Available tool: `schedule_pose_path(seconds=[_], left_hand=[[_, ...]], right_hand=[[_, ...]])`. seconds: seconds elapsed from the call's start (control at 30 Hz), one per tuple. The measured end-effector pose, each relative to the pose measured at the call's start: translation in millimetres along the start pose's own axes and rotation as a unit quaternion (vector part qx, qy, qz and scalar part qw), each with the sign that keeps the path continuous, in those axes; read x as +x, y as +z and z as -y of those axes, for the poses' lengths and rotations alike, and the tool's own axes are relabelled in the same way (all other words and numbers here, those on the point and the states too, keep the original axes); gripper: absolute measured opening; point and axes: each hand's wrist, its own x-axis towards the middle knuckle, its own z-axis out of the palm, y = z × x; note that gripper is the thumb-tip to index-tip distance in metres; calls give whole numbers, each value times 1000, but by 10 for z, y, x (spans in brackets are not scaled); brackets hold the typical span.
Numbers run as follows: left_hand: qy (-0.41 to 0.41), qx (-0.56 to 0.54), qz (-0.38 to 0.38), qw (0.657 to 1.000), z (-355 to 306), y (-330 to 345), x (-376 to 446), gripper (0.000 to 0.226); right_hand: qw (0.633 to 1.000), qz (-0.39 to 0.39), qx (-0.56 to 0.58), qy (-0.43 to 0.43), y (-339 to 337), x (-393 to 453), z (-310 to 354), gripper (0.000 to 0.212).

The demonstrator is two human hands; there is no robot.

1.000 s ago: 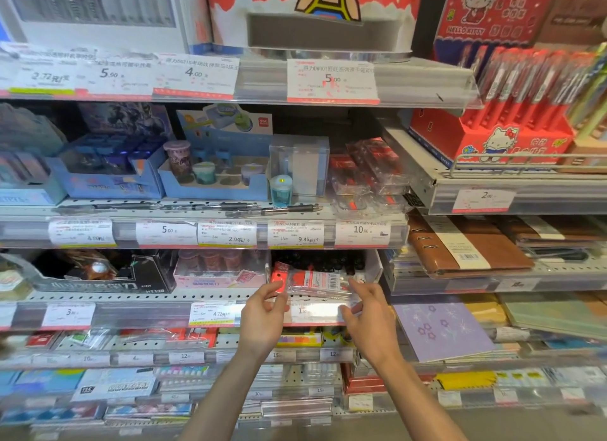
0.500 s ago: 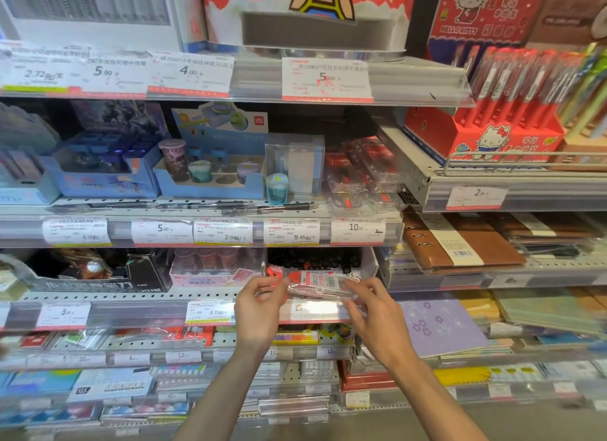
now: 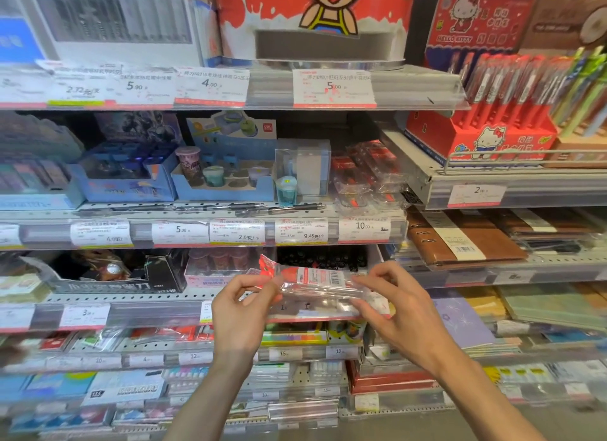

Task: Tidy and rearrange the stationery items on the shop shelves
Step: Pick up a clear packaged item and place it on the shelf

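Note:
A clear plastic packet (image 3: 315,281) with a red card and a barcode label hangs level in front of the third shelf (image 3: 147,297). My left hand (image 3: 244,312) pinches its left end and my right hand (image 3: 391,304) pinches its right end. Behind the packet a box of black pens (image 3: 323,258) stands on that shelf. A pile of similar clear red packets (image 3: 368,174) lies on the shelf above, at its right end.
Blue display boxes (image 3: 223,177) with small tubs, a clear box (image 3: 303,166) and loose pens (image 3: 295,206) fill the second shelf. Brown notebooks (image 3: 466,240) and a red Hello Kitty pen stand (image 3: 483,138) sit on the right-hand shelves. Price tags line every shelf edge.
Both hands have lifted the packet slightly and drawn it out from the shelf front. It sits flatter between the fingers than before.

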Motion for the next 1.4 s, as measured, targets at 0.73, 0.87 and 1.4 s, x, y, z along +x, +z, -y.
schedule_pose_path(seconds=[0.73, 0.87, 1.4], left_hand=[[288, 251, 164, 909, -1160, 613, 587, 27], [443, 466, 114, 757, -1137, 661, 784, 38], [394, 587, 146, 692, -1057, 745, 1092, 59]], right_hand=[[969, -244, -40, 3, -464, 545, 384, 36], [956, -276, -102, 15, -506, 804, 367, 33], [956, -62, -280, 67, -337, 1455, 247, 53]])
